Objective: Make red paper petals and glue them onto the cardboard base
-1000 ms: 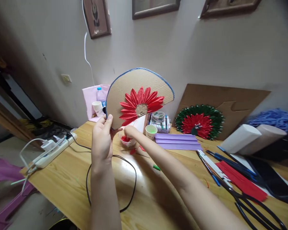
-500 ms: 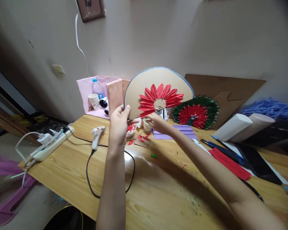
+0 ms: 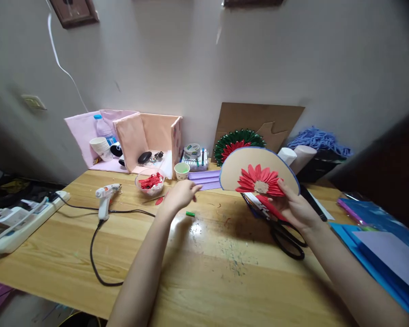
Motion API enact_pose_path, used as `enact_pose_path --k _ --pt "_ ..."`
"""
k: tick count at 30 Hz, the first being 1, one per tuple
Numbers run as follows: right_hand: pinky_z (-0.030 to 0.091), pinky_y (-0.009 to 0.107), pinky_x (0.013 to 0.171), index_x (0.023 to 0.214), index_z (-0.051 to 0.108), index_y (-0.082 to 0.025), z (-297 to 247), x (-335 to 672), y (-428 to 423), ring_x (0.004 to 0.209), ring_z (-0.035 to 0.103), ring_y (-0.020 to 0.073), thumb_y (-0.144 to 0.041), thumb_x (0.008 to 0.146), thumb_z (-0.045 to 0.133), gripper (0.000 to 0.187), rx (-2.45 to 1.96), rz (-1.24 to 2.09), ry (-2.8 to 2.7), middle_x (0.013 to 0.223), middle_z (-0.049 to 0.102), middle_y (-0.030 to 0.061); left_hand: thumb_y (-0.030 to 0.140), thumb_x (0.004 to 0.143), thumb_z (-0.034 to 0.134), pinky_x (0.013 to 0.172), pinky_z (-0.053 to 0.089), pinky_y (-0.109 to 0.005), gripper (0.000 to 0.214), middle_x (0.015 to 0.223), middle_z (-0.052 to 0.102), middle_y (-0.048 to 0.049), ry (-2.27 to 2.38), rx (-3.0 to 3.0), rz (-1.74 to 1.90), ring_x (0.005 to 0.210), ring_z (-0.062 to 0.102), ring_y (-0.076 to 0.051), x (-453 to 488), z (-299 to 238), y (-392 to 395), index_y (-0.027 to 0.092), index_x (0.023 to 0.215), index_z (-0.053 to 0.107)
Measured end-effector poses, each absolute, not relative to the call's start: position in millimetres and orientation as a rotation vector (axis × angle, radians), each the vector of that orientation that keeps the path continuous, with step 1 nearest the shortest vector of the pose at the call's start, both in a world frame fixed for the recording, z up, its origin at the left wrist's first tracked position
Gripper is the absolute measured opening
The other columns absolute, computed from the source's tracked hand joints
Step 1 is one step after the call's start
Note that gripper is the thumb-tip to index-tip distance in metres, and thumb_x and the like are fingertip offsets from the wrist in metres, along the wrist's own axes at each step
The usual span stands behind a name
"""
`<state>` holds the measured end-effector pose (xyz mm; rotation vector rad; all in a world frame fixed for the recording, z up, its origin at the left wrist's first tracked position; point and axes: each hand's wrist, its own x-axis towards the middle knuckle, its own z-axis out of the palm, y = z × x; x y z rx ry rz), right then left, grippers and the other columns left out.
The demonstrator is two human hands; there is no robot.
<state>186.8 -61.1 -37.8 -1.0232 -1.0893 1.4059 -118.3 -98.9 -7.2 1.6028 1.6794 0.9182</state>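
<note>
A semicircular cardboard piece (image 3: 231, 165) with a blue edge carries a half flower of red petals (image 3: 258, 175) around a tan centre. My right hand (image 3: 295, 209) grips its lower right side, thumb on the front by the petals. My left hand (image 3: 180, 197) hovers over the table, apart from the cardboard, fingers loosely bent and nothing visible in them. Close by it are a red paper petal (image 3: 159, 200), a small green cap (image 3: 190, 214) and a paper cup (image 3: 182, 170). Black-handled scissors (image 3: 288, 240) lie below my right hand.
A white glue gun (image 3: 104, 200) with a black cord lies left, near a power strip (image 3: 30, 225). Behind are a bowl of red pieces (image 3: 150, 181), pink box panels (image 3: 129, 136), purple folded paper (image 3: 204, 179) and a green-red paper flower (image 3: 240, 141). Blue folders (image 3: 354, 245) sit right.
The cardboard piece has moved right and is now in my right hand; my left hand has let go of it. The view has swung right, showing the scissors and folders.
</note>
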Motion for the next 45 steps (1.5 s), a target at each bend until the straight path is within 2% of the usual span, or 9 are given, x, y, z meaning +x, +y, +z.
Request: enact_pose_path --k 4,10,14,23,27,31,36,41,45 --pt "0.058 0.022 0.054 0.091 0.067 -0.025 -60.4 198.2 -75.7 0.073 0.069 0.0161 -0.038 0.076 0.069 0.020 -1.067 1.594 -0.771 0.092 0.073 0.0011 0.021 0.075 0.060 0.085 0.043 -0.041 0.007 0.087 0.068 -0.0156 2.161 1.570 0.756 0.101 0.060 -0.033 -147.6 -25.4 -111.2 0.017 0.071 0.064" --pt "0.057 0.021 0.050 0.091 0.065 -0.028 -82.5 173.1 -90.1 0.067 0.068 0.0132 -0.037 0.085 0.058 0.012 -1.025 1.734 -0.683 0.085 0.073 -0.0032 0.026 0.082 0.052 0.082 0.046 -0.045 0.023 0.111 0.057 -0.0239 2.499 1.475 0.443 0.099 0.061 -0.036 -150.0 -58.4 -119.4 0.009 0.093 0.062" --pt "0.058 0.020 0.054 0.091 0.064 -0.025 -91.4 151.9 -92.2 0.070 0.068 0.0120 -0.038 0.091 0.048 0.021 -1.006 1.809 -0.652 0.086 0.073 -0.0004 0.038 0.088 0.042 0.081 0.047 -0.044 0.037 0.113 0.054 -0.0249 2.584 1.447 0.407 0.102 0.060 -0.036 -148.1 -70.4 -115.0 0.008 0.104 0.057" --pt "0.060 0.028 0.067 0.099 0.063 -0.014 -99.3 137.4 -97.1 0.083 0.069 0.0173 -0.035 0.096 0.024 0.044 -0.877 2.006 -0.585 0.092 0.073 0.0081 0.047 0.082 0.050 0.080 0.047 -0.038 0.045 0.109 0.064 -0.0204 2.559 1.328 0.463 0.104 0.061 -0.032 -160.8 -81.0 -111.9 0.011 0.108 0.056" --pt "0.058 0.029 0.073 0.093 0.065 -0.015 -100.5 141.4 -98.0 0.084 0.069 0.0175 -0.024 0.091 0.032 0.034 -0.768 1.933 -0.609 0.094 0.073 0.0064 0.055 0.069 0.061 0.082 0.046 -0.041 0.060 0.116 0.059 -0.0266 2.540 1.324 0.464 0.107 0.057 -0.038 -161.9 -83.5 -111.9 0.008 0.106 0.060" --pt "0.057 0.028 0.078 0.085 0.066 -0.017 -103.3 143.6 -96.8 0.086 0.069 0.0177 -0.023 0.083 0.046 0.021 -0.656 1.895 -0.640 0.088 0.073 0.0027 0.059 0.064 0.063 0.074 0.048 -0.039 0.055 0.095 0.068 -0.0226 2.439 1.373 0.501 0.096 0.063 -0.038 -169.5 -86.9 -110.1 0.010 0.089 0.068" --pt "0.056 0.029 0.082 0.092 0.065 -0.016 -104.8 144.4 -93.9 0.090 0.069 0.0183 -0.028 0.086 0.045 0.023 -0.640 1.915 -0.631 0.092 0.073 0.0053 0.053 0.075 0.055 0.067 0.049 -0.031 0.044 0.088 0.072 -0.0138 2.321 1.445 0.684 0.086 0.067 -0.030 -184.0 -91.8 -109.6 0.015 0.093 0.068" --pt "0.054 0.031 0.088 0.097 0.063 -0.014 -106.8 143.5 -92.6 0.097 0.067 0.0189 -0.026 0.087 0.040 0.028 -0.629 1.931 -0.585 0.100 0.071 0.0098 0.047 0.087 0.036 0.073 0.049 -0.035 0.046 0.080 0.070 -0.0155 2.344 1.503 0.911 0.086 0.065 -0.031 -188.4 -83.2 -114.0 0.014 0.079 0.067" --pt "0.050 0.032 0.095 0.088 0.066 -0.012 -111.7 141.1 -92.5 0.099 0.066 0.0198 -0.017 0.082 0.045 0.023 -0.624 1.902 -0.576 0.096 0.072 0.0097 0.047 0.088 0.035 0.088 0.044 -0.038 0.046 0.107 0.063 -0.0165 2.347 1.645 1.133 0.104 0.058 -0.030 -184.1 -69.2 -119.1 0.013 0.103 0.063"
